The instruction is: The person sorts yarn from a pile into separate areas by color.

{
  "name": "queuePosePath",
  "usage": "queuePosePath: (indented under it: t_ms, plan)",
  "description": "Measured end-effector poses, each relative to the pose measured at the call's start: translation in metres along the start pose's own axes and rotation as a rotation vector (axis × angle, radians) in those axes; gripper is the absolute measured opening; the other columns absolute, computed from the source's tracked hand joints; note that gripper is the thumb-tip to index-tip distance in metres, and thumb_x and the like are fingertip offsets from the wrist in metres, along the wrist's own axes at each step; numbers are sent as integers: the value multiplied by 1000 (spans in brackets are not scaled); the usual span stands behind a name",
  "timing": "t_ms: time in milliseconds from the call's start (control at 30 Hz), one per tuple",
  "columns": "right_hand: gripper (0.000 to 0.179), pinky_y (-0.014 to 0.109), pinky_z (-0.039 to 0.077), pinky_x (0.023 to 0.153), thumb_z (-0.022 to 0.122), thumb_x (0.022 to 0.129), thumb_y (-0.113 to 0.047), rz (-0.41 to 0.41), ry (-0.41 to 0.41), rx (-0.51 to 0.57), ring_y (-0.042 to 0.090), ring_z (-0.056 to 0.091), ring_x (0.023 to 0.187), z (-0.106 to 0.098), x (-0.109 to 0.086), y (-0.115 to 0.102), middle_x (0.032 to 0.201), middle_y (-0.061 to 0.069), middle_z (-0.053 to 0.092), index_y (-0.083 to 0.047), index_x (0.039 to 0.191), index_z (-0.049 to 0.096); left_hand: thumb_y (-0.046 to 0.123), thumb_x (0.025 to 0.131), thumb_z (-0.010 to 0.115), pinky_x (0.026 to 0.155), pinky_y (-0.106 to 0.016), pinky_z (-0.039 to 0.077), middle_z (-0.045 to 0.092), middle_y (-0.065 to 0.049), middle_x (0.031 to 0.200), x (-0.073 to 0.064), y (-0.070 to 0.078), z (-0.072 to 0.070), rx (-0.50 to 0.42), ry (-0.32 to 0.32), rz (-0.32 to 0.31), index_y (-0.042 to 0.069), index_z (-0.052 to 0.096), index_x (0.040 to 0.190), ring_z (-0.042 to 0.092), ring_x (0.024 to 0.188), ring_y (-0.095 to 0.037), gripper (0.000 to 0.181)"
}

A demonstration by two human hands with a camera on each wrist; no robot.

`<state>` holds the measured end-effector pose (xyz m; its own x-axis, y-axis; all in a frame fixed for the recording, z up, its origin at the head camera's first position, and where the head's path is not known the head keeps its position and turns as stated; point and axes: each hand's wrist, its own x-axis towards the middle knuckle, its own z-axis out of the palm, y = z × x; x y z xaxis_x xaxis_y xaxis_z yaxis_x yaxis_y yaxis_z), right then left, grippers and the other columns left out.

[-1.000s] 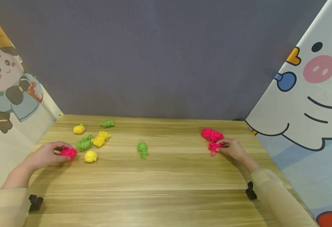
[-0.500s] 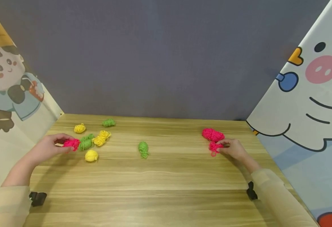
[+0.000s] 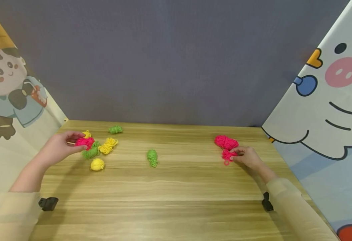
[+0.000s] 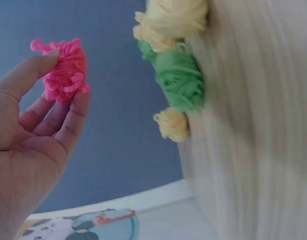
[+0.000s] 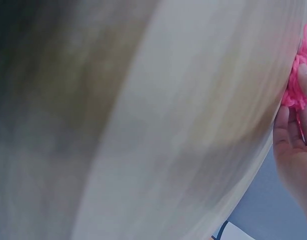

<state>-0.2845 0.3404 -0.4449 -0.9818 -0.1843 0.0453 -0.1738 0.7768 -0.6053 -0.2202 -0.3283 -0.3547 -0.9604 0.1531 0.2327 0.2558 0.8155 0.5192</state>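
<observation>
My left hand (image 3: 62,146) pinches a small pink yarn ball (image 4: 67,75) between thumb and fingers, raised off the table in the left wrist view. In the head view that ball overlaps a green yarn bundle (image 3: 91,151) and a yellow yarn ball (image 3: 87,134) behind it. On the right side, my right hand (image 3: 248,157) pinches another pink yarn ball (image 3: 227,155), a loose loop trailing from it, low at the table. Just beyond it lies a larger pink yarn skein (image 3: 226,142).
Near the left group sit a yellow yarn bundle (image 3: 108,146) and a round yellow yarn ball (image 3: 97,164). One small green skein (image 3: 115,129) lies at the back, another green skein (image 3: 152,158) mid-table. A grey panel (image 3: 163,67) and printed side panels enclose the wooden table (image 3: 176,187).
My left hand has lifted the pink yarn ball and carried it away from me and slightly right, over the green bundle. The right hand has stayed in place with its pink ball.
</observation>
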Motion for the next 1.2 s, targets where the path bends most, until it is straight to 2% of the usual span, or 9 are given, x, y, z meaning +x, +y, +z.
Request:
queuePosePath:
  t_ms: [133,300,367,533,600,767,967,1200]
  plan:
    - [26,43,55,82,75,80,-16,-7,3,-10,38,63,102,-1,0,-2,115,22,64,-4,103,70,22,82,74,61,-14,50,65,-24,101,4,13,-1,-6,35,10,-5,61,109,64,88,-36,41]
    - [25,43,54,82,74,81,-13,-4,0,-4,38,62,102,-2,-1,-1,116,23,63,-3,104,70,25,84,72,63,-26,56,63,-23,102,9,29,0,-1,38,-12,-4,60,110,64,88,-38,40]
    - [25,43,55,82,74,81,-13,7,-4,3,38,62,103,-1,-1,-1,117,23,62,-4,104,70,25,84,72,63,-26,56,63,-23,101,11,35,0,-6,42,-11,-3,60,109,64,89,-38,39]
    - [26,40,55,80,74,81,-13,21,-12,17,38,62,102,0,-1,1,117,23,63,-4,105,70,22,83,72,61,-12,47,65,-21,99,17,49,2,-28,73,18,-2,60,107,65,88,-36,35]
    - [26,40,56,79,74,81,-13,17,-12,13,37,62,102,0,-1,1,117,23,63,-4,105,70,22,83,72,61,-10,45,65,-21,98,19,55,3,-35,90,27,-1,60,106,65,88,-37,35]
    - [26,41,56,80,73,81,-13,-5,-9,-15,37,63,101,-1,0,1,116,23,63,-4,105,69,22,84,72,63,-7,43,65,-19,99,23,72,6,-70,116,29,0,59,108,64,90,-36,35]
    - [24,42,56,79,73,81,-11,-30,-3,-28,37,63,100,0,0,2,114,22,64,-4,104,69,27,83,73,68,-4,42,63,-16,106,27,91,13,-141,129,-1,3,59,113,63,96,-33,40]
    - [24,42,56,79,73,81,-10,-41,5,-34,37,64,99,1,0,4,113,22,64,-4,104,69,21,83,73,67,-6,45,64,-14,106,31,112,24,-192,184,13,4,60,112,64,93,-28,37]
